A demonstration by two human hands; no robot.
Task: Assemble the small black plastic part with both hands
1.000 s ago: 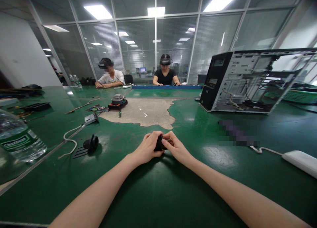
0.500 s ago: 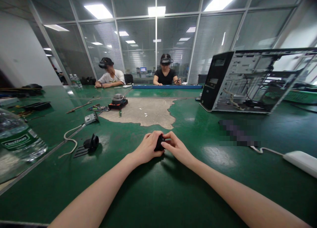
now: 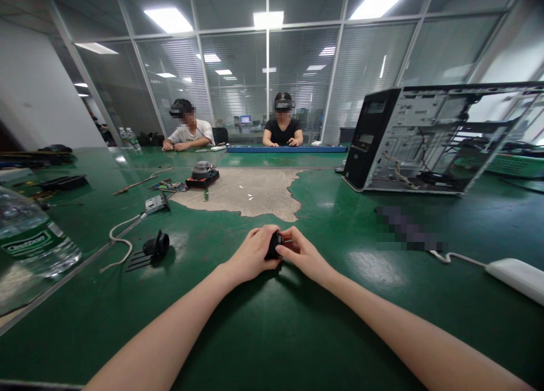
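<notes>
Over the green table, in the middle of the view, my left hand (image 3: 257, 250) is wrapped around a small black plastic part (image 3: 272, 248). Much of that part is hidden by the fingers, so its exact kind cannot be made out. My right hand (image 3: 301, 252) is closed at the part's right side, thumb and fingertips touching it. A thin pale sliver shows between the right fingers, too small to name. To the left lies another black part (image 3: 158, 245) with a round body and flat slats.
A sheet of brown paper-like material (image 3: 255, 192) carries a heatsink fan (image 3: 203, 174). An open computer case (image 3: 361, 147) stands at right, a white power strip (image 3: 516, 277) nearer. A water bottle (image 3: 32, 238) stands left. Two people sit across the green table (image 3: 263, 334).
My right fingers have shifted slightly at the black part, and a pale sliver shows more between them. My left hand stays put. The person opposite has lowered one hand.
</notes>
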